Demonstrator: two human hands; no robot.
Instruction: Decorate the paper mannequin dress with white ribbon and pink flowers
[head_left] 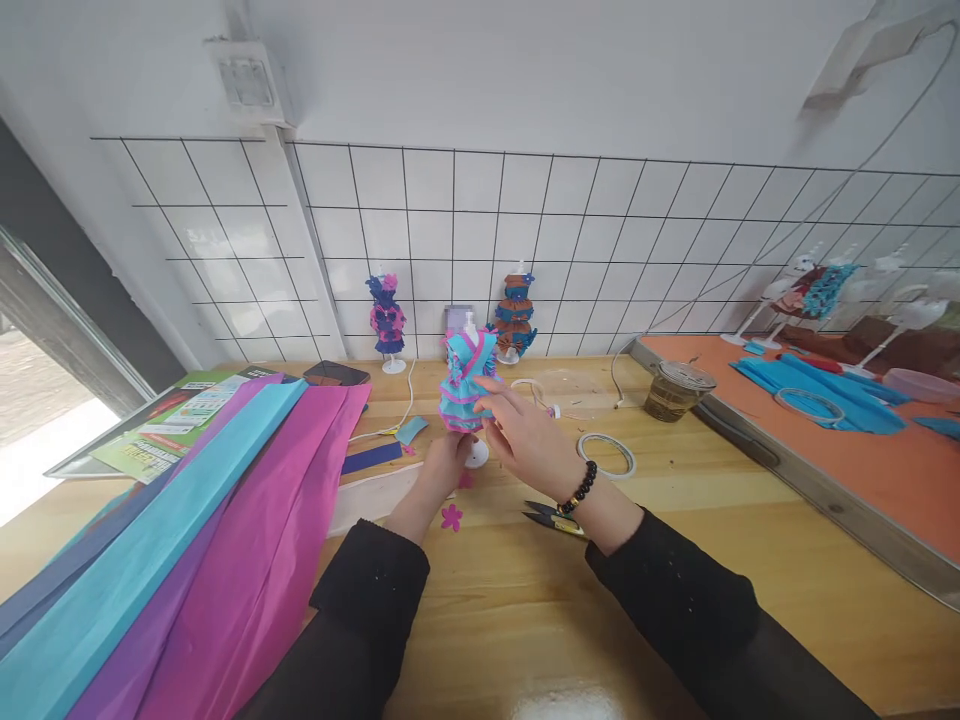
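Observation:
A small mannequin in a blue and pink paper dress (466, 380) stands on a white round base (477, 455) on the wooden table (525, 600). My left hand (444, 467) is closed around the stand's lower part, just under the skirt. My right hand (525, 432) lies against the skirt's right side, fingers stretched out and touching the ruffles; it wears a dark bead bracelet (579, 488). A pink paper flower (451, 517) lies by my left wrist. Small yellow-handled snips (551, 518) rest under my right wrist.
Long folded sheets of blue, purple and pink crepe paper (225, 560) cover the left of the table. Two more dressed mannequins (388, 322) (516, 315) stand by the tiled wall. A tape ring (607, 452), a lidded cup (675, 388) and an orange-topped table (862, 470) are to the right.

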